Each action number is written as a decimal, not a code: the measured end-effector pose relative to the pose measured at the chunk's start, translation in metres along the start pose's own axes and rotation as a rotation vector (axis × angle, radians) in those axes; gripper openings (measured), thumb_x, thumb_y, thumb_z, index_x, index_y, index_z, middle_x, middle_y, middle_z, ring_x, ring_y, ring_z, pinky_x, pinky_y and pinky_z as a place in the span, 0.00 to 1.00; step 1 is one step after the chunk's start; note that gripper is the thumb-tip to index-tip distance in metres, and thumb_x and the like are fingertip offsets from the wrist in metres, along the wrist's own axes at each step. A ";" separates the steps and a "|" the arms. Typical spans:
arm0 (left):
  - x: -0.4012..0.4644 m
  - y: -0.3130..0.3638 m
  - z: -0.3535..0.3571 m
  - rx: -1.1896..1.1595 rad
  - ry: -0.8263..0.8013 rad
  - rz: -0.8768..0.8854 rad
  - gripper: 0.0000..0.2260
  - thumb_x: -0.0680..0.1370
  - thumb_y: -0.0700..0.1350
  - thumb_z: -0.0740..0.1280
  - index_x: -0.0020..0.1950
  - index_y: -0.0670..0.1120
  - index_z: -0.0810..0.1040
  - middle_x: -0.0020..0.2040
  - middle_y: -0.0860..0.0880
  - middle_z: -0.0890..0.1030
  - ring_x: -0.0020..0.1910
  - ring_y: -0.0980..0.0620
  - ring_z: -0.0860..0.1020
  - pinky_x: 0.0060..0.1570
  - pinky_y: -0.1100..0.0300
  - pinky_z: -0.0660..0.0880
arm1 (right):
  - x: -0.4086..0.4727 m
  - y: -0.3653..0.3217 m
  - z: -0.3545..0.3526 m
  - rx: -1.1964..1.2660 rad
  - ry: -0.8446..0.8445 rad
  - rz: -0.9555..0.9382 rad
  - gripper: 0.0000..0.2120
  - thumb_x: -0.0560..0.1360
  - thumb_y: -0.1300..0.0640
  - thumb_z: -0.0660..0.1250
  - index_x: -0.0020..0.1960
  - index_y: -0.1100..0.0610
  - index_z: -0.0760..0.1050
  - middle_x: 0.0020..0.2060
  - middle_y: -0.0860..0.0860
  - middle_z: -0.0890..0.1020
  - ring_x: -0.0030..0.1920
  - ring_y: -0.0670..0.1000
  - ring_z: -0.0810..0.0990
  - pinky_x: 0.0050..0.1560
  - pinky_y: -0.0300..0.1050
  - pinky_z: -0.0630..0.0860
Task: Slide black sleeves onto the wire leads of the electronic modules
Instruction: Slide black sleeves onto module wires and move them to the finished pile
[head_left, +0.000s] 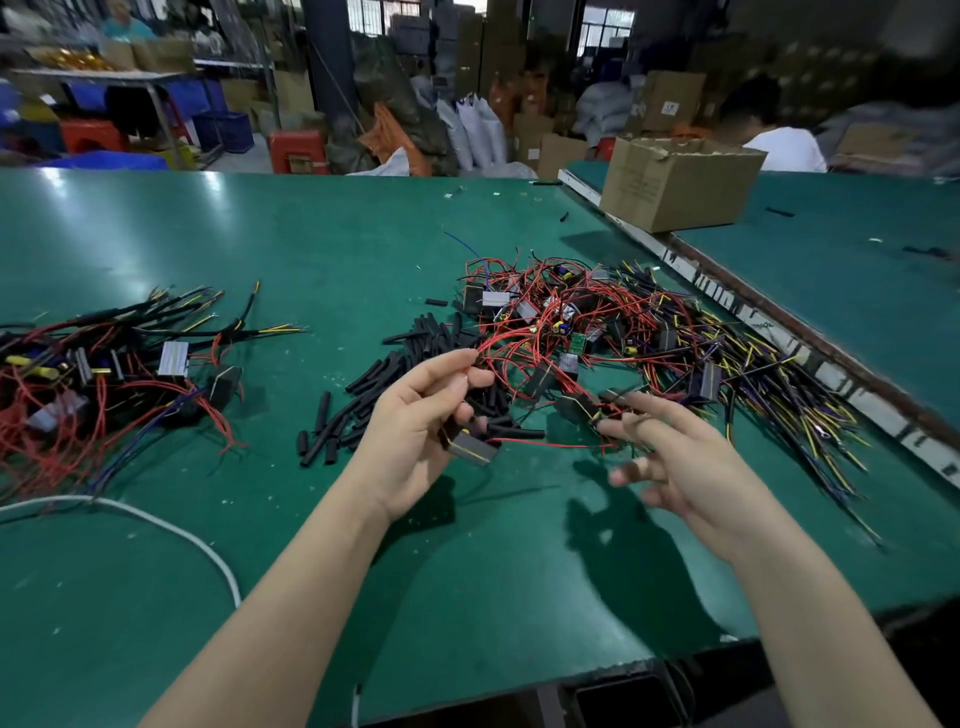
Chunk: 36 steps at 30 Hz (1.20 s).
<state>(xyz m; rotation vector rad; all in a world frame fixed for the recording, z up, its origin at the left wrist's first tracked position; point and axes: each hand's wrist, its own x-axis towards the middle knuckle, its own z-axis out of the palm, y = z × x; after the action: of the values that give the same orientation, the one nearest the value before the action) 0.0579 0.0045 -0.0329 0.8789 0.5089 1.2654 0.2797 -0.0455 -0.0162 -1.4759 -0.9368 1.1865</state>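
Observation:
My left hand (415, 421) grips a small black electronic module (470, 446) against the palm and pinches its red wire leads (485, 345) between thumb and forefinger. A loose red lead (550, 444) runs from the module toward my right hand (675, 457), which hovers with fingers spread and blurred, holding nothing. A heap of short black sleeves (415, 364) lies just beyond my left hand. Behind and to the right sits a tangled pile of modules (597, 322) with red, yellow and purple wires.
A second pile of modules (104, 364) with sleeved leads lies at the left of the green table (260, 234). A white cable (171, 530) curves across the near left. A cardboard box (675, 182) stands at the back right. A person in white sits behind it.

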 end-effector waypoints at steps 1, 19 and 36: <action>0.000 0.000 0.000 -0.009 0.013 -0.021 0.11 0.70 0.39 0.65 0.44 0.50 0.86 0.41 0.50 0.84 0.28 0.59 0.74 0.39 0.58 0.79 | 0.002 -0.001 -0.002 -0.060 0.007 0.034 0.14 0.79 0.61 0.60 0.62 0.49 0.71 0.52 0.48 0.83 0.24 0.49 0.77 0.20 0.36 0.63; 0.005 0.003 -0.012 0.058 0.070 -0.257 0.10 0.71 0.44 0.66 0.46 0.46 0.86 0.34 0.52 0.77 0.23 0.59 0.65 0.22 0.67 0.64 | 0.035 -0.010 -0.011 -0.511 0.505 -0.443 0.04 0.74 0.56 0.65 0.48 0.49 0.75 0.39 0.44 0.79 0.45 0.49 0.77 0.42 0.43 0.67; 0.002 0.000 -0.010 0.141 0.030 -0.346 0.12 0.70 0.49 0.66 0.45 0.46 0.86 0.34 0.53 0.76 0.24 0.59 0.63 0.24 0.68 0.61 | 0.080 -0.048 0.019 -1.283 -0.029 -0.037 0.19 0.72 0.46 0.66 0.32 0.58 0.67 0.28 0.52 0.71 0.30 0.52 0.69 0.27 0.41 0.63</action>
<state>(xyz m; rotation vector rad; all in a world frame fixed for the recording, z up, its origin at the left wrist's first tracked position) 0.0509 0.0095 -0.0382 0.8472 0.7467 0.9363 0.2795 0.0453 0.0129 -2.3634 -1.9039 0.4933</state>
